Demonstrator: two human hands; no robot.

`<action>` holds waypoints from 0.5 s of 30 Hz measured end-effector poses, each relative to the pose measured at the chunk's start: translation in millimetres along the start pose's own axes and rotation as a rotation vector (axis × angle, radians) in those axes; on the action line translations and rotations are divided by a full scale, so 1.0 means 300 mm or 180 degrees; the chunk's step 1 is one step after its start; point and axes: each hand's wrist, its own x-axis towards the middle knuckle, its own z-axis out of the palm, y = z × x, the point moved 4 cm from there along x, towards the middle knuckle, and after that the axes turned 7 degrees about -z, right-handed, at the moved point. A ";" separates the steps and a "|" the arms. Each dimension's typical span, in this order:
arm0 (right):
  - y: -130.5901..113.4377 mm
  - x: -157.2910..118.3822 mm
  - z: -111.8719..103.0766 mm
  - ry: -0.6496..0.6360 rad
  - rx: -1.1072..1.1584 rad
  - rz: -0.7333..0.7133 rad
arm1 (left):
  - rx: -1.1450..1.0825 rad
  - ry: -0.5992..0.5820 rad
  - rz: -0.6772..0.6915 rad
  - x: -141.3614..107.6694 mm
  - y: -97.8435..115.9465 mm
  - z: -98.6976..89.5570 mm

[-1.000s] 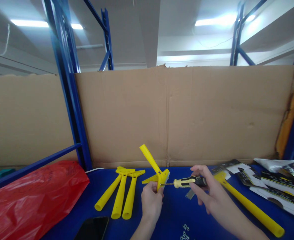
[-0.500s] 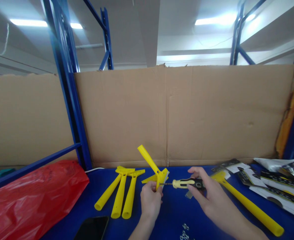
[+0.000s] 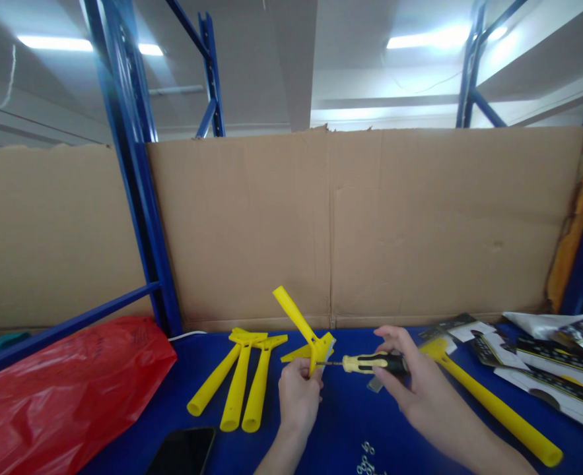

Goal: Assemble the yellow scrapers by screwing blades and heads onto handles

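My left hand is closed on the head of a yellow scraper, whose handle points up and to the left. A screwdriver with a cream and black handle lies level, its tip against the scraper head. The fingers of my right hand are wrapped round the back end of that handle. Just beneath the screwdriver, a small clear or grey piece rests on the blue surface.
Several yellow scrapers lie at the left, another at the right. Also there: a red bag, a phone, small metal parts, black-and-white packaging. Cardboard stands behind.
The fingers of my right hand have shifted slightly on the screwdriver handle. My left hand and the scraper look the same.
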 end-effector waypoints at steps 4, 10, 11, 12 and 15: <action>0.008 0.011 -0.004 0.0122 -0.0269 0.0195 | 0.0062 -0.0037 0.0028 0.000 0.000 0.003; 0.009 -0.007 -0.004 0.0049 0.0037 0.0049 | 0.0210 -0.0065 0.0062 -0.007 0.003 0.007; 0.008 -0.007 -0.002 0.0007 0.0120 0.0027 | 0.0225 -0.0078 0.0081 -0.007 0.003 0.008; 0.006 -0.005 -0.001 0.0001 0.0162 0.0017 | 0.0236 -0.0084 0.0101 -0.007 0.002 0.008; 0.006 0.008 -0.007 0.0078 -0.0067 0.0120 | 0.0243 -0.0083 0.0111 -0.005 0.000 0.008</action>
